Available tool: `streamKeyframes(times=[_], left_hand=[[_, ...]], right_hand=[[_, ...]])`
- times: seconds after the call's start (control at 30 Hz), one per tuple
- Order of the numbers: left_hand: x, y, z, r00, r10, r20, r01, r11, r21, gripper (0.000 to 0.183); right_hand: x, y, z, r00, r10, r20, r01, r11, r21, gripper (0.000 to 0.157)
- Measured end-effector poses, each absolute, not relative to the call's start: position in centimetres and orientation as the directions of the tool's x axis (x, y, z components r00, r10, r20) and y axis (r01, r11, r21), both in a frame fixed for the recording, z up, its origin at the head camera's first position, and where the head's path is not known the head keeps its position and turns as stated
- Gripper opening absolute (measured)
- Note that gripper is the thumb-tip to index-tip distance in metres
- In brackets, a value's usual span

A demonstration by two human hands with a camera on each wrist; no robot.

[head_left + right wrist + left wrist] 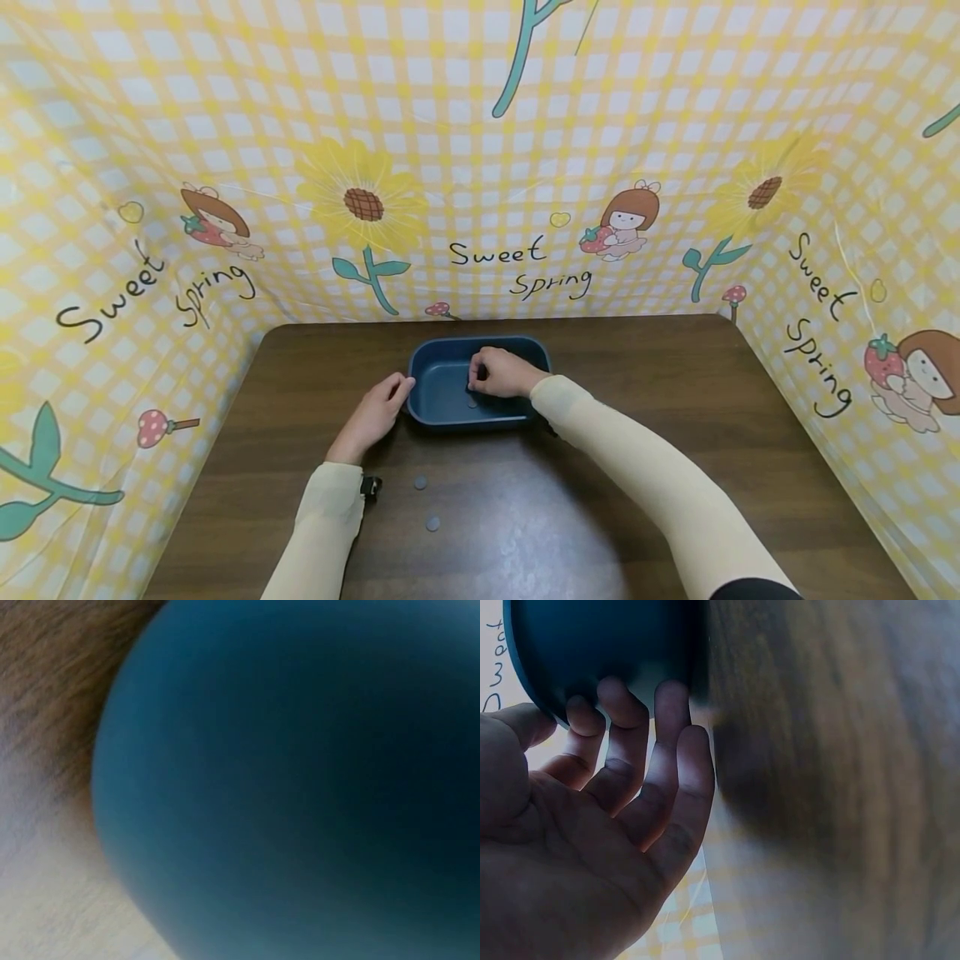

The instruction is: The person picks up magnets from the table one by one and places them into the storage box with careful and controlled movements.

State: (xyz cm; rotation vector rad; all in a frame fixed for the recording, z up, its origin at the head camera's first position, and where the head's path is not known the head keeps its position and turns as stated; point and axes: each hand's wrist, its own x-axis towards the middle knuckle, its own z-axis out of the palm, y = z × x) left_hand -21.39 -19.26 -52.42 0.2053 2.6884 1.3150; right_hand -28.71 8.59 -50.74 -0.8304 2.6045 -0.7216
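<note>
At the frame's centre, the right hand (pixel 506 372) is holding its curled fingertips together inside the tray (pixel 438 387), on what I cannot tell, a disc (pixel 472 402) lying just below them, while the farther left hand (pixel 377 410) is pinching the tray's left end.

From my feed I see yellow-and-white checked cloth (pixel 450 108) across the back and both sides, printed with sunflowers (pixel 363 204), red mushrooms (pixel 152 428) and "Sweet Spring" lettering (pixel 498 252). Below it I get a dark wood-grain counter (pixel 675 375), a pale sheen of light (pixel 525 558) on its near part.
</note>
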Motion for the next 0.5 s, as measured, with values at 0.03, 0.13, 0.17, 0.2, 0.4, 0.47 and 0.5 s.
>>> streamKeyframes(times=[0.03,0.13,0.17,0.2,0.4,0.47,0.5], left_hand=[[-21.41,-19.28,-52.46,-0.981,0.183,-0.067,0.060,0.608,0.791,0.036],[-21.42,-19.32,-52.52,-0.980,0.184,-0.070,0.058,0.610,0.790,0.037],[-21.41,-19.32,-52.54,-0.980,0.186,-0.068,0.060,0.607,0.792,0.037],[-21.40,-19.31,-52.52,-0.980,0.186,-0.067,0.061,0.604,0.795,0.037],[-21.31,-19.29,-52.54,-0.979,0.192,-0.066,0.062,0.592,0.803,0.036],[-21.30,-19.27,-52.53,-0.979,0.189,-0.070,0.057,0.592,0.804,0.036],[-21.29,-19.25,-52.53,-0.980,0.188,-0.071,0.055,0.592,0.804,0.036]], right_hand=[[-28.73,8.56,-50.76,-0.784,-0.605,-0.139,-0.449,0.707,-0.547,0.015],[-28.79,8.49,-50.87,-0.787,-0.601,-0.140,-0.447,0.712,-0.541,0.015],[-28.79,8.46,-50.87,-0.790,-0.597,-0.140,-0.446,0.716,-0.538,0.015],[-28.77,8.44,-50.85,-0.792,-0.594,-0.141,-0.444,0.718,-0.536,0.015],[-28.55,8.37,-50.71,-0.799,-0.584,-0.144,-0.437,0.729,-0.528,0.013],[-28.57,8.41,-50.73,-0.800,-0.583,-0.144,-0.436,0.729,-0.527,0.012],[-28.61,8.45,-50.78,-0.800,-0.583,-0.144,-0.437,0.729,-0.526,0.011]])
